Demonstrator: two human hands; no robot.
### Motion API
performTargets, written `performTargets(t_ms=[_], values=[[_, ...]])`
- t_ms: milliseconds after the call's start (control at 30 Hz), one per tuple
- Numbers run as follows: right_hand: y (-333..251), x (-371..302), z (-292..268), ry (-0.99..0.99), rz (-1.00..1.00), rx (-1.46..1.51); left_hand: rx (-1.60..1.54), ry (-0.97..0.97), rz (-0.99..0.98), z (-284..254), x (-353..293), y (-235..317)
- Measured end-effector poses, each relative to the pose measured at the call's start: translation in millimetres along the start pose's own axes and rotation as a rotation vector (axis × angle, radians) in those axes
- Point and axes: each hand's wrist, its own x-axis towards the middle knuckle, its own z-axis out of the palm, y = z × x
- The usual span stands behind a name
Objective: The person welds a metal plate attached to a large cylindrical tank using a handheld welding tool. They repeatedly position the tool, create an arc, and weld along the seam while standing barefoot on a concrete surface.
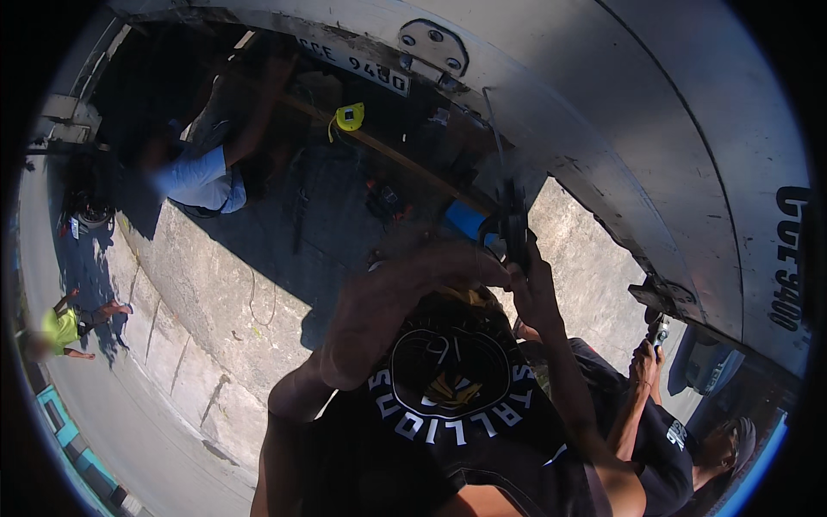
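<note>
My right hand (538, 289) is wrapped around the lower end of a dark hand tool (515, 224), held nearly upright in front of my chest. A thin rod (494, 121) rises above the tool toward the pale metal vehicle body (568, 69); shadow hides how the two join. Motion smears my left hand (469, 263). Its forearm crosses in front of my black shirt, and the fingertips reach beside the tool and my right hand. Whether they grip anything is unclear.
A yellow tape measure (349, 117) lies on a long beam (388, 153). Beyond it a person in a light blue shirt (207, 177) crouches in shade. At right a capped person (680, 448) raises a metallic tool (659, 331). Someone in yellow-green (60, 330) is on the road.
</note>
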Motion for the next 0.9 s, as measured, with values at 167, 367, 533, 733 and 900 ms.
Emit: performTargets(t_ms=[167,367,533,733,900], values=[[7,15,-19,-0.145,0.092,-0.117,-0.342,-0.26,0.477,78,20,30],[14,22,-13,-0.096,-0.143,-0.067,-0.541,-0.235,0.662,136,43,7],[6,31,-6,-0.07,-0.109,-0.09,-0.658,-0.157,0.757,157,49,11],[-4,33,-16,-0.126,0.018,-0.175,-0.056,-0.084,0.613,58,56,-39],[-6,39,-18,-0.154,0.018,-0.141,0.113,0.647,-0.116,22,49,-107]])
